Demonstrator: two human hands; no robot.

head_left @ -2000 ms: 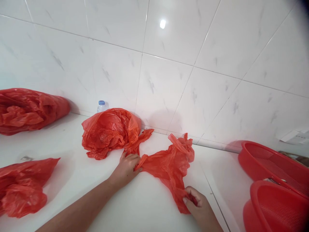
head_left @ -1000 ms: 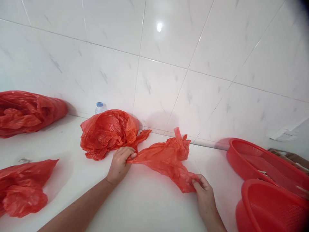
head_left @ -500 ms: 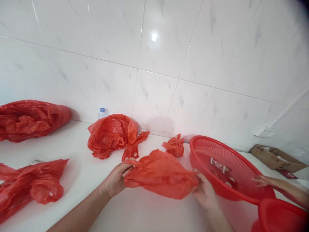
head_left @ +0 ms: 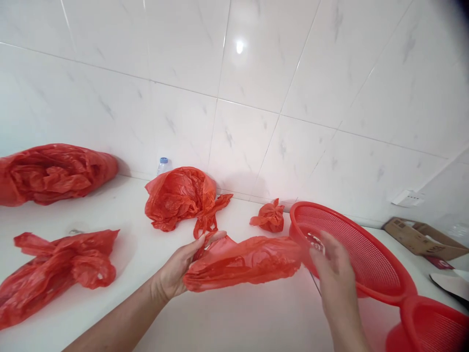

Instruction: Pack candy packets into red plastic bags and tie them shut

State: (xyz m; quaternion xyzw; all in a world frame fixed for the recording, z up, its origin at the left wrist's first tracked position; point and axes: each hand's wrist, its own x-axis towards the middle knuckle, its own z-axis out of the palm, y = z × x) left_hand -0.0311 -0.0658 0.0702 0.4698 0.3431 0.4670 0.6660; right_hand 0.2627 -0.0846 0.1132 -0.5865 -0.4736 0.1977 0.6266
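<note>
My left hand (head_left: 185, 266) is closed on one end of a thin red plastic bag (head_left: 245, 264), which stretches sideways above the white table. My right hand (head_left: 331, 266) is off the bag's other end, its fingers apart and slightly blurred by motion. It hovers in front of the near left rim of a large red mesh basket (head_left: 381, 264) and hides part of it. Beyond its fingertips, small items with white markings (head_left: 315, 242) show inside the basket.
A smaller red basket (head_left: 436, 322) is at lower right, with a cardboard box (head_left: 425, 237) behind. Along the tiled wall are a knotted red bag (head_left: 271, 216), a crumpled bag (head_left: 179, 195), a blue-capped bottle (head_left: 163, 165) and a large red bundle (head_left: 62, 171). Another red bag (head_left: 62, 274) lies left.
My right hand has let go of the bag and moved right and up towards the large basket. The left hand still holds the bag. Another person's hand has left the basket.
</note>
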